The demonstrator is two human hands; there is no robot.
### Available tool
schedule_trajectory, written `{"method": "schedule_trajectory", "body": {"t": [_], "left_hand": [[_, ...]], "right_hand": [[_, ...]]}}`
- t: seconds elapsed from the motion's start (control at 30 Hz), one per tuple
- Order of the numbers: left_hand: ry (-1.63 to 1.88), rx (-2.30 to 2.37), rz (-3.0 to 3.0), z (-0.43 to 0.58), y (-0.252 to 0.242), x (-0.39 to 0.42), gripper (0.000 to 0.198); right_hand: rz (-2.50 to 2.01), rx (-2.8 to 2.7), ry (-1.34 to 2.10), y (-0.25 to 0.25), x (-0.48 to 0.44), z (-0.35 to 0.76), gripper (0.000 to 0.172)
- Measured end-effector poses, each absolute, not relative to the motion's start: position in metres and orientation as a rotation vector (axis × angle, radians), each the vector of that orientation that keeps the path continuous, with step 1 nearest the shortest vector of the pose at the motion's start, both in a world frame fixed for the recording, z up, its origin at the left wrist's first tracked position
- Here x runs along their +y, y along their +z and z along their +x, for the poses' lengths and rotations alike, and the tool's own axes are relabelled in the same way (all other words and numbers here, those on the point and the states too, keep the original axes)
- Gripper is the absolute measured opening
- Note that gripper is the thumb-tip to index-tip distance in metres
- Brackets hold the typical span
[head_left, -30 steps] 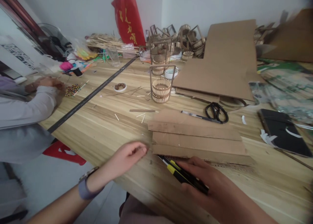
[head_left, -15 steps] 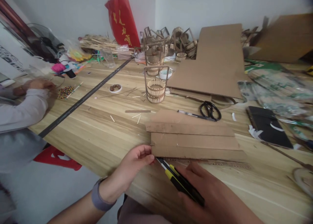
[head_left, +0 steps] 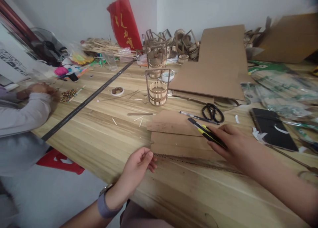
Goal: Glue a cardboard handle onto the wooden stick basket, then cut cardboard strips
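A folded brown cardboard piece [head_left: 174, 143] lies near the table's front edge. My left hand [head_left: 142, 161] is at its lower left corner, thumb and fingers closed on that corner. My right hand [head_left: 226, 143] grips a black and yellow utility knife [head_left: 208, 132] above the right part of the cardboard, with the blade end pointing to the upper left. Just behind the cardboard lie a pen [head_left: 196, 117] and black-handled scissors [head_left: 212, 113]. A small slatted basket with a tall handle [head_left: 158, 93] stands farther back.
A large cardboard sheet [head_left: 221, 62] and more baskets are at the back. A black phone-like slab [head_left: 273, 128] lies right, near plastic packets [head_left: 288, 88]. A long dark bar [head_left: 89, 102] crosses the left side. Another person's sleeved arm [head_left: 32, 112] rests at far left.
My right hand has lifted the knife from the cardboard's front edge and moved it up and right, over the cardboard. My left hand has shifted slightly, its fingers now lower at the corner.
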State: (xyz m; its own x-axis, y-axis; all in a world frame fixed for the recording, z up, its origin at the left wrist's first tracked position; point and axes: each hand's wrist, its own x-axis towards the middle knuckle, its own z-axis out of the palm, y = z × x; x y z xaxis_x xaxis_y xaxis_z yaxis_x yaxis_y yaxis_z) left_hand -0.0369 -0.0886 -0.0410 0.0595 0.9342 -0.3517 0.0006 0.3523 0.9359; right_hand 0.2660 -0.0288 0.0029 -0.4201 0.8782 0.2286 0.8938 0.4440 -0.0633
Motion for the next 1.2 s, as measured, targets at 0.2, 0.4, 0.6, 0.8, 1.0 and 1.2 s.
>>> {"method": "schedule_trajectory", "body": {"t": [0.2,0.4,0.6,0.8,1.0,1.2], "left_hand": [[0.890,1.336,0.929,-0.037,-0.045,-0.087,0.056],[0.865,1.335,0.934,-0.038,-0.046,-0.085,0.058],[0.811,1.341,0.918,-0.039,-0.048,-0.084,0.063],[0.693,1.336,0.856,-0.044,-0.041,-0.083,0.060],[0.586,1.315,0.732,-0.053,-0.033,-0.086,0.063],[0.632,1.325,0.650,-0.064,-0.023,-0.101,0.059]], "right_hand": [[-1.414,-2.629,-0.368,-0.012,-0.007,0.219,0.037],[-0.509,-2.964,0.433,-0.001,0.000,0.142,0.030],[-0.340,-2.807,0.943,-0.026,0.018,0.133,0.035],[-0.414,-2.808,0.922,-0.029,0.014,0.136,0.039],[-0.480,-2.884,0.750,-0.021,0.009,0.136,0.038],[-0.494,-2.872,0.754,-0.027,0.008,0.135,0.039]]}}
